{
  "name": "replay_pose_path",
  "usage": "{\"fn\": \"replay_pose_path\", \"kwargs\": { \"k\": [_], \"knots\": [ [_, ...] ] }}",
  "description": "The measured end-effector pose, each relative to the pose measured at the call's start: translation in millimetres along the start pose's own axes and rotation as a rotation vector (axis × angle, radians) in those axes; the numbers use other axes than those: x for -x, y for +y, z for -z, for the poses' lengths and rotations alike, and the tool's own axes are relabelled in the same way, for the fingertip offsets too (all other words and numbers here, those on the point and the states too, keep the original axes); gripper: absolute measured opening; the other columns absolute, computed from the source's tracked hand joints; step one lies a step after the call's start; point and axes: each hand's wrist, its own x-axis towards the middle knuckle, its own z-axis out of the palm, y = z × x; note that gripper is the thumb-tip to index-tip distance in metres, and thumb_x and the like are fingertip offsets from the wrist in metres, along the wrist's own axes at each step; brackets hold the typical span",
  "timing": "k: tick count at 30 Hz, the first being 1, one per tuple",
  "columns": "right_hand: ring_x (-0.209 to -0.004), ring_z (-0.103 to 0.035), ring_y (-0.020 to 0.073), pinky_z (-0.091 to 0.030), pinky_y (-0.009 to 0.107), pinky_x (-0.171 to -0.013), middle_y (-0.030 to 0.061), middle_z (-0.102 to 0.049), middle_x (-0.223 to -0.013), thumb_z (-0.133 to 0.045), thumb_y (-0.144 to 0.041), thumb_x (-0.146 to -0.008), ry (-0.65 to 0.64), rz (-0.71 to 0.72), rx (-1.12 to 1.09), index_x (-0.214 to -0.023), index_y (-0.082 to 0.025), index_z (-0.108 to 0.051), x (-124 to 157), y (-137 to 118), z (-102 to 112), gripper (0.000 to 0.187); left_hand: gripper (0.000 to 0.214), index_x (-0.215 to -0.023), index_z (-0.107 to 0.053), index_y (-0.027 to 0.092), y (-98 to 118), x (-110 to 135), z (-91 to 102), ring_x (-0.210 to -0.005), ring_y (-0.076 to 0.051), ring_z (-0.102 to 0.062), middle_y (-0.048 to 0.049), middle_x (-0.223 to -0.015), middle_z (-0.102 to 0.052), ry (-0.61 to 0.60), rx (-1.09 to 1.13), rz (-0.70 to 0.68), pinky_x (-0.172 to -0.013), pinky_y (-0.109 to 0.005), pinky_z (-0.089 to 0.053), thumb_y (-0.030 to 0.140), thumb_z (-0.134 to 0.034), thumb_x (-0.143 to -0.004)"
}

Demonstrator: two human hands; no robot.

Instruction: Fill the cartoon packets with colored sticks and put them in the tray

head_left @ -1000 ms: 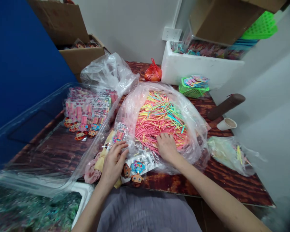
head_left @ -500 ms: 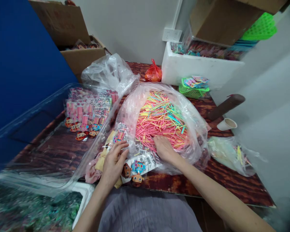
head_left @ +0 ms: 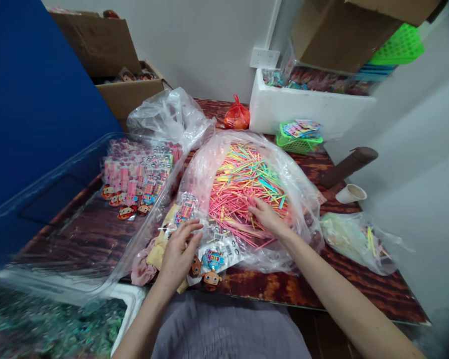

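Note:
A big clear plastic bag [head_left: 303, 189] lies open on the dark wooden table [head_left: 344, 284], heaped with thin coloured sticks [head_left: 243, 184], mostly pink. My right hand [head_left: 267, 218] rests in the pile, fingers curled onto the sticks. My left hand [head_left: 179, 249] lies on small printed packets [head_left: 215, 257] with cartoon monkey heads at the table's near edge, fingers bent around one packet. A pink and yellow cloth [head_left: 149, 262] shows under that hand.
A clear tub [head_left: 45, 184] at left holds rows of filled packets [head_left: 134, 174]. Behind stand a white foam box [head_left: 307, 107], a green basket [head_left: 299, 139], an orange bag [head_left: 236, 115] and cardboard boxes [head_left: 123, 85]. At right: a paper cup [head_left: 352, 193], a brown tube [head_left: 347, 164] and another bag [head_left: 355, 239].
My right hand has moved from the near edge of the stick pile further in and to the right. My left hand stays on the packets, shifted slightly.

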Motion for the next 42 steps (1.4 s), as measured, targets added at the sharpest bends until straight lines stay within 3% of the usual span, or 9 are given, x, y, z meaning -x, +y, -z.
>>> {"fn": "replay_pose_path", "kwargs": {
  "k": [3, 6, 11, 16, 19, 23, 27, 37, 42],
  "knots": [
    [-0.050, -0.051, 0.0113, -0.037, 0.022, -0.048, -0.0059, -0.057, -0.063, -0.059, -0.035, -0.078, 0.041, -0.109, -0.525, -0.077, -0.022, -0.046, 0, 2, 1, 0.019, 0.023, -0.103, -0.068, 0.023, 3, 0, -6.2, -0.114, -0.022, -0.058, -0.0080, -0.121, -0.063, -0.028, 0.010, -0.013, -0.096, -0.037, -0.045, 0.035, -0.051, -0.093],
    [-0.051, -0.055, 0.0118, -0.042, 0.024, -0.052, -0.0053, -0.058, -0.063, -0.064, -0.041, -0.076, 0.058, -0.097, -0.694, -0.080, -0.022, -0.048, 3, -2, 1, 0.025, 0.023, -0.103, -0.068, 0.023, 7, -2, -11.3, -0.115, -0.022, -0.058, -0.0077, -0.121, -0.062, -0.069, 0.018, -0.024, -0.093, -0.035, -0.047, 0.035, -0.051, -0.094],
    [-0.071, -0.061, 0.0154, -0.047, 0.029, -0.075, -0.0015, -0.064, -0.072, -0.058, -0.036, -0.087, 0.237, 0.149, -0.568, -0.083, -0.022, -0.053, 37, -20, 1, 0.016, 0.024, -0.108, -0.066, 0.022, 21, -8, -17.7, -0.112, -0.022, -0.060, -0.0077, -0.118, -0.064, -0.084, 0.074, -0.031, -0.092, -0.035, -0.049, 0.035, -0.051, -0.094],
    [-0.080, -0.060, 0.0183, -0.047, 0.030, -0.078, 0.0006, -0.066, -0.084, -0.050, -0.036, -0.094, 0.178, 0.112, -0.432, -0.087, -0.023, -0.055, 88, -5, -35, 0.015, 0.048, -0.141, -0.040, 0.025, 44, -3, -54.0, -0.129, -0.023, -0.050, -0.0108, -0.142, -0.051, -0.040, 0.130, -0.087, -0.104, -0.041, -0.045, 0.034, -0.050, -0.095],
    [-0.099, -0.060, 0.0227, -0.048, 0.034, -0.089, 0.0044, -0.067, -0.102, -0.050, -0.040, -0.093, 0.216, 0.109, -0.469, -0.102, -0.023, -0.059, 103, 15, -61, 0.022, 0.062, -0.151, -0.023, 0.024, 55, 5, -87.3, -0.145, -0.025, -0.029, -0.0124, -0.156, -0.034, -0.199, 0.013, -0.260, -0.117, -0.049, -0.028, 0.030, -0.050, -0.095],
    [-0.118, -0.055, 0.0254, -0.039, 0.038, -0.105, 0.0079, -0.064, -0.121, -0.045, -0.044, -0.094, 0.207, 0.148, -0.502, -0.117, -0.023, -0.060, 106, 26, -68, 0.034, 0.057, -0.150, -0.029, 0.023, 61, 9, -110.6, -0.144, -0.025, -0.031, -0.0118, -0.154, -0.037, -0.409, -0.078, -0.350, -0.118, -0.050, -0.028, 0.029, -0.047, -0.096],
    [-0.107, -0.060, 0.0261, -0.043, 0.039, -0.098, 0.0084, -0.067, -0.111, -0.050, -0.043, -0.091, 0.164, 0.183, -0.423, -0.108, -0.022, -0.063, 104, 26, -58, 0.030, 0.056, -0.151, -0.026, 0.024, 58, 4, -101.3, -0.144, -0.022, -0.031, -0.0101, -0.154, -0.038, -0.332, -0.055, -0.360, -0.118, -0.048, -0.029, 0.028, -0.044, -0.097],
    [-0.070, -0.058, 0.0191, -0.043, 0.028, -0.066, -0.0009, -0.061, -0.070, -0.047, -0.030, -0.091, 0.242, -0.015, -0.331, -0.079, -0.024, -0.050, 99, 27, -44, 0.013, 0.025, -0.113, -0.063, 0.023, 14, 15, -28.7, -0.112, -0.024, -0.059, -0.0084, -0.115, -0.066, -0.072, -0.190, -0.138, -0.097, -0.040, -0.045, 0.031, -0.046, -0.096],
    [-0.067, -0.056, 0.0205, -0.039, 0.029, -0.063, 0.0006, -0.058, -0.070, -0.045, -0.026, -0.090, 0.214, -0.030, 0.064, -0.077, -0.024, -0.048, 86, 26, -32, 0.013, 0.025, -0.111, -0.062, 0.020, 1, 25, -26.5, -0.106, -0.026, -0.058, -0.0094, -0.109, -0.065, -0.130, -0.375, -0.103, -0.092, -0.041, -0.045, 0.033, -0.049, -0.095]
  ]
}}
